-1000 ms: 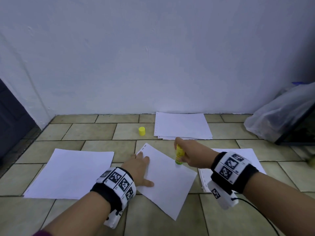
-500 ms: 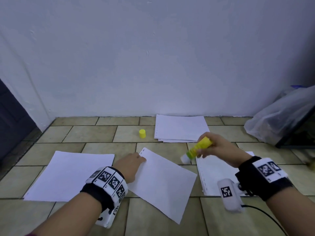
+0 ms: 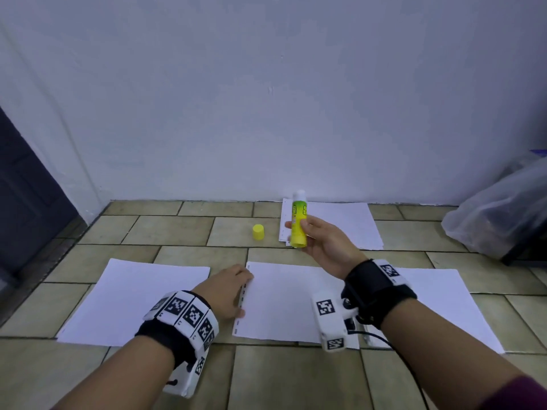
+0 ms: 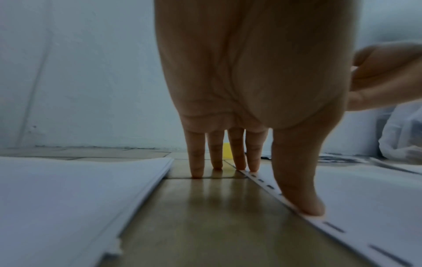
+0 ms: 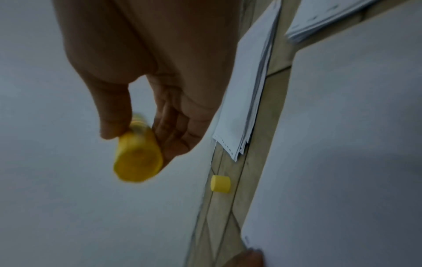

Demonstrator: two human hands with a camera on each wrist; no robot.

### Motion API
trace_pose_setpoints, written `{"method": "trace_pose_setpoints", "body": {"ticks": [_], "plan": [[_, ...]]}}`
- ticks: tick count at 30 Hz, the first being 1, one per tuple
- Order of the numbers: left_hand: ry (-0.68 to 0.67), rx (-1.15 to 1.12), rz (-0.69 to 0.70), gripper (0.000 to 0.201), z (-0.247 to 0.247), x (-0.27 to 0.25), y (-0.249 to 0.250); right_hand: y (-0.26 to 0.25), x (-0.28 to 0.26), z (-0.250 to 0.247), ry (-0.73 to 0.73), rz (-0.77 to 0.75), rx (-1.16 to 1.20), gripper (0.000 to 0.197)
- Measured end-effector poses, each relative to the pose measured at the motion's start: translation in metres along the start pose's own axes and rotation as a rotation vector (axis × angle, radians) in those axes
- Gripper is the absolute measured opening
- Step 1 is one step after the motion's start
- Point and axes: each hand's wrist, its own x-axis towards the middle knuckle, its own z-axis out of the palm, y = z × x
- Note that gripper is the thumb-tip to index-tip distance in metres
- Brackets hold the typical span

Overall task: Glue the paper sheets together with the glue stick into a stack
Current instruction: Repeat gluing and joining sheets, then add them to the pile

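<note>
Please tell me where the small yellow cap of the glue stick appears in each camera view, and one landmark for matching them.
Head: yellow cap on the floor tile, left of the far paper pile.
Left wrist: a yellow sliver between the fingers.
Right wrist: lower centre, below that pile's corner.
Shared landmark: the far paper pile.

Head camera looks down over the tiled floor (image 3: 189, 229) toward the wall; both wrist cameras, close along each hand, share its yellow cap (image 3: 258, 232).

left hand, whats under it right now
The left hand presses the punched edge of the middle sheet; its fingertips touch bare floor tile. Under the sheet cannot be seen.
</note>
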Motion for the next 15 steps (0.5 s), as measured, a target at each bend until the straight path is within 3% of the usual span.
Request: {"method": "trace_pose_setpoints", "body": {"ticks": [3, 5, 8, 11, 15], "plan": [[0.014, -0.024, 0.027, 0.078, 0.002, 0.000, 0.000, 0.012, 0.026, 0.010, 0.127, -0.042, -0.247, 0.019], [0.020, -0.045, 0.038, 0.079, 0.004, -0.001, -0.003, 0.022, 0.044, 0.012, 0.220, -0.078, -0.612, 0.030], [0.026, -0.074, 0.041, 0.080, 0.005, -0.001, -0.009, 0.033, 0.060, 0.014, 0.239, -0.101, -1.033, 0.033], [0.027, -0.091, 0.038, 0.081, 0.005, 0.001, -0.011, 0.041, 0.068, 0.021, 0.182, -0.070, -1.198, 0.037], [0.042, -0.102, 0.039, 0.081, 0.008, 0.002, -0.013, 0.049, 0.071, 0.027, 0.146, -0.069, -1.246, 0.055]]}}
